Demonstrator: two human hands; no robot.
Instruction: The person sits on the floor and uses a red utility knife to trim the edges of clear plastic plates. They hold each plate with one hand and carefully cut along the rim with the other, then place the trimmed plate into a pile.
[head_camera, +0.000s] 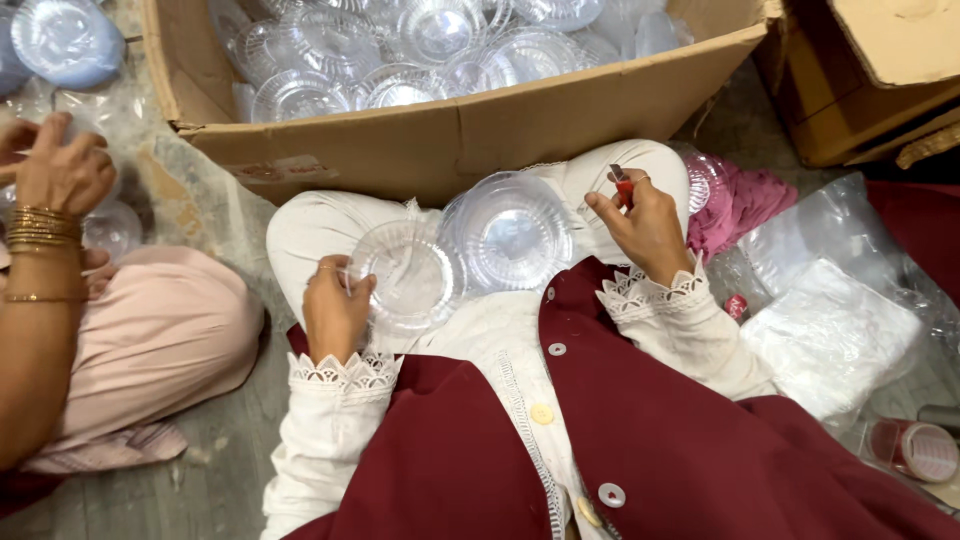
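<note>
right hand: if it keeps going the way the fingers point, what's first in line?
Probably the cardboard box wall. The right hand, holding a small red tool, points up-frame past the white-clad knee; depth between knee and box is unclear.

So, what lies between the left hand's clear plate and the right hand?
In the head view, a second clear plastic plate rests on the lap between the clear plate held by the left hand and the right hand, which pinches a small red item.
</note>
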